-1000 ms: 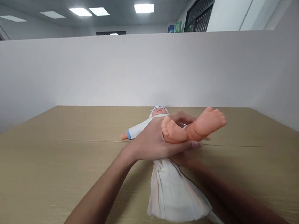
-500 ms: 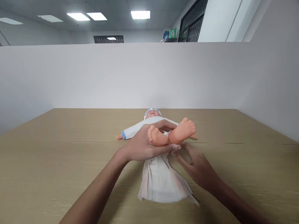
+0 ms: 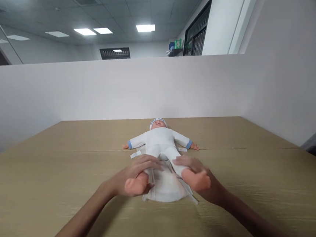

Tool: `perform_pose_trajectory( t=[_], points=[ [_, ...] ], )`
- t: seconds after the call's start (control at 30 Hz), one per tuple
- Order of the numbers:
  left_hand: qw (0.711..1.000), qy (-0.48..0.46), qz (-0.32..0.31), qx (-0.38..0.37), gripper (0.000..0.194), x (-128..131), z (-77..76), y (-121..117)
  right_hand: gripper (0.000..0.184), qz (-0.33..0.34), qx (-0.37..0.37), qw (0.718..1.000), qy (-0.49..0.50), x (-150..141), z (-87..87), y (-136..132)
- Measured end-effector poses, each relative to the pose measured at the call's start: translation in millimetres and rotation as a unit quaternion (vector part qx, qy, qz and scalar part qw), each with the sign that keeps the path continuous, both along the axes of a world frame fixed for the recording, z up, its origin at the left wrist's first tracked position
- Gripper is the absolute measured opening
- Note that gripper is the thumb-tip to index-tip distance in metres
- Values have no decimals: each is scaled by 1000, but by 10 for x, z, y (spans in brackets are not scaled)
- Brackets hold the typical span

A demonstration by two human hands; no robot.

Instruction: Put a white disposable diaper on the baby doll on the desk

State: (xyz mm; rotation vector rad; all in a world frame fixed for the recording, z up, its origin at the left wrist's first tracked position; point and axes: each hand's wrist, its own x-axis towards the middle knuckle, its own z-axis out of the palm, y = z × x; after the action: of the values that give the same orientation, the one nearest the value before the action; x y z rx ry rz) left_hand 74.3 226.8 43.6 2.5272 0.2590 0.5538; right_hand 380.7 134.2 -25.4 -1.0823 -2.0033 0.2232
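Observation:
A baby doll (image 3: 160, 142) in a white suit with blue cuffs and a white cap lies on its back on the tan table (image 3: 41, 180), head away from me. A white diaper (image 3: 165, 186) is spread under its hips and legs. My left hand (image 3: 131, 176) is wrapped round the doll's left-side leg near the foot. My right hand (image 3: 200, 179) holds the other leg, fingers curled over it. Both legs lie spread apart and low over the diaper.
White partition walls (image 3: 61, 93) enclose the table at the back and right. A seam line crosses the tabletop behind the doll. Ceiling lights and a dark window show beyond the partition.
The doll's legs, earlier lifted together in my left hand, are now lowered and spread, one in each hand. My right hand came out from beneath the doll, and the diaper now lies under its hips.

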Motion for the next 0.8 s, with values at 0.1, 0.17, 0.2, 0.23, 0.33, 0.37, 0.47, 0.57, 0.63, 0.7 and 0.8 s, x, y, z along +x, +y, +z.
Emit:
perform_pose_trajectory(
  t=[0.1,0.17,0.2,0.23,0.33,0.37,0.47,0.57,0.63,0.7,0.8],
  points=[
    [997,49,-9,55,64,-256,-308,94,38,59,84,989,-110,261,-264,-1],
    [994,69,-15,88,72,-337,-483,134,35,65,151,972,-166,377,-436,43],
    [992,79,-14,100,72,-355,-546,142,34,62,170,967,-180,414,-501,69],
    [990,89,-10,108,71,-362,-589,143,32,60,181,963,-192,437,-547,92],
    [985,113,6,127,70,-365,-620,117,27,66,185,954,-225,459,-578,122],
    [983,122,11,133,70,-369,-611,104,27,69,180,954,-230,460,-569,117],
    [978,146,22,149,66,-394,-585,73,28,72,139,960,-234,465,-550,74],
    [977,153,30,144,55,-415,-577,62,30,69,83,967,-230,482,-567,28],
    [979,158,32,127,52,-416,-563,56,33,74,57,971,-218,499,-577,12],
    [980,167,35,103,51,-406,-530,37,36,84,29,978,-191,518,-576,13],
    [981,173,65,64,47,-359,-461,-47,37,110,-39,984,-133,550,-557,41]
  ],
)
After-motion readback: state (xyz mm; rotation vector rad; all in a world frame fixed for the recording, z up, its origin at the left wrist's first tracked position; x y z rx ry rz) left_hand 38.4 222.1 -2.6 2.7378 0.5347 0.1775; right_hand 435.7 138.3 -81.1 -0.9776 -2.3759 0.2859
